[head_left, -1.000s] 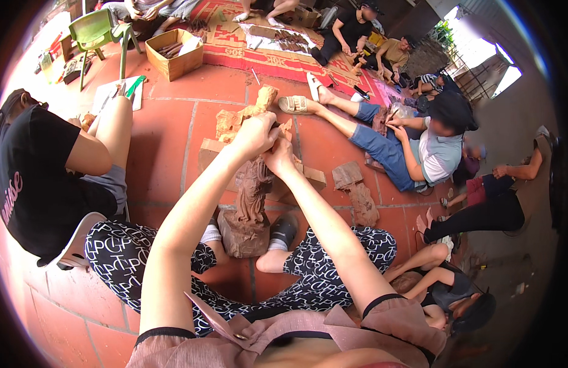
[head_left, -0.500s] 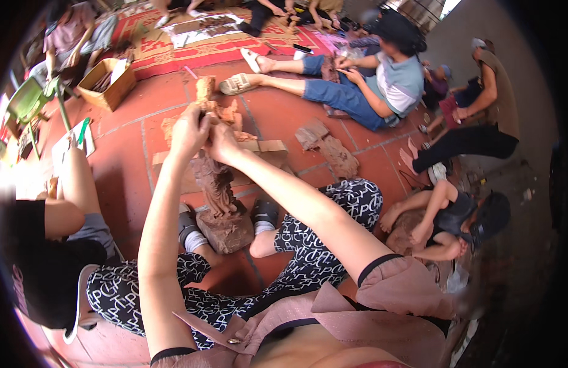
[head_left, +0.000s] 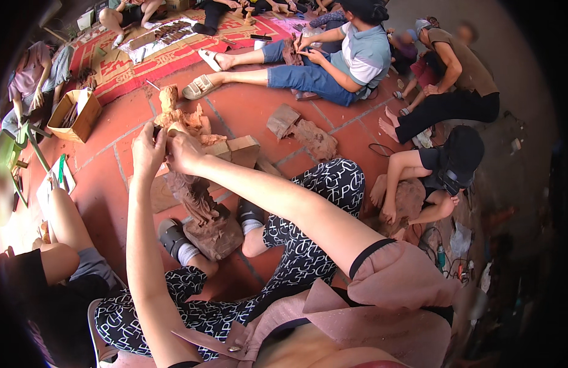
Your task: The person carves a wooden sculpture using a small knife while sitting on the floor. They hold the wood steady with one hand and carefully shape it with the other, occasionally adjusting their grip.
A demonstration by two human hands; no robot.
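Observation:
My left hand and my right hand are raised close together, fingers bent and pinched. A small dark thing shows at the left fingertips, too small to name; what the right fingers hold is hidden. Just below them stands a reddish-brown carved wooden figure with folds like draped cloth, its upper end covered by my hands. Its rough block base sits on the floor between my feet. Beyond my fingers is a paler orange wood carving, near light wooden blocks.
Rough brown wood pieces lie on the tiled floor. A person in blue shorts sits ahead with legs stretched out. Another person crouches at right over a wood lump. Left are a box and a green chair.
The view has swung, so floor objects sit farther left. My hands stay together over the carved figure, fingers still bent. The crouching person at right has raised one hand toward the head.

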